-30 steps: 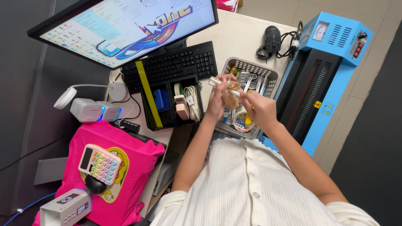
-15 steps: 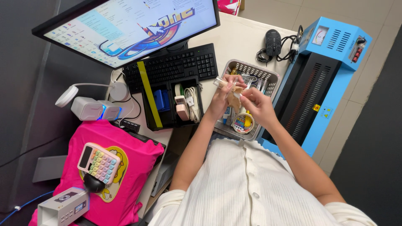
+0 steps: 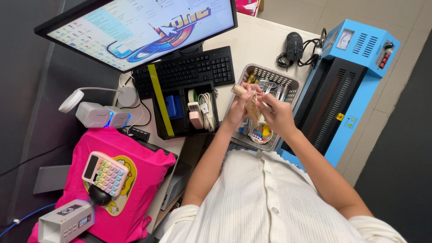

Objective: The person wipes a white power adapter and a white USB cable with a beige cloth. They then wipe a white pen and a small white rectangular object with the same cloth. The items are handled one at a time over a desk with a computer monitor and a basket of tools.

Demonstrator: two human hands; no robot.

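- Cluttered beige desk (image 3: pixel 263 42), seen from above, with grey floor at the edges.
- At 12 o'clock sits a monitor (image 3: pixel 139 27); just below it a black keyboard (image 3: pixel 189 69).
- A black organiser (image 3: pixel 184 110) lies at 9 o'clock of the hands, holding a white cable and small blue and pink items.
- At 3 o'clock stands a blue and black machine (image 3: pixel 342 85); a black mouse (image 3: pixel 294 45) with a coiled cord lies at 1 o'clock.
- At 8 o'clock a pink cloth (image 3: pixel 130 180) carries a pastel calculator (image 3: pixel 104 173).
- Both hands meet over a grey mesh basket (image 3: pixel 288 83) full of stationery, near the picture's centre.
- Left hand (image 3: pixel 236 112) is closed around a pale, crumpled packet (image 3: pixel 249 105), thumb on top.
- Right hand (image 3: pixel 279 114) pinches the same packet from the 3 o'clock side, fingers curled shut on it.
- The packet hangs just above the basket, between the 2 hands; whether it touches the contents below cannot be told.
- Step in hand, as I judge it: the packet is being worked or sorted between the fingers, above the basket.
- A next move would call for a firm pinch by 1 hand while the other pulls or lets go, kept over the basket so nothing drops onto the desk.
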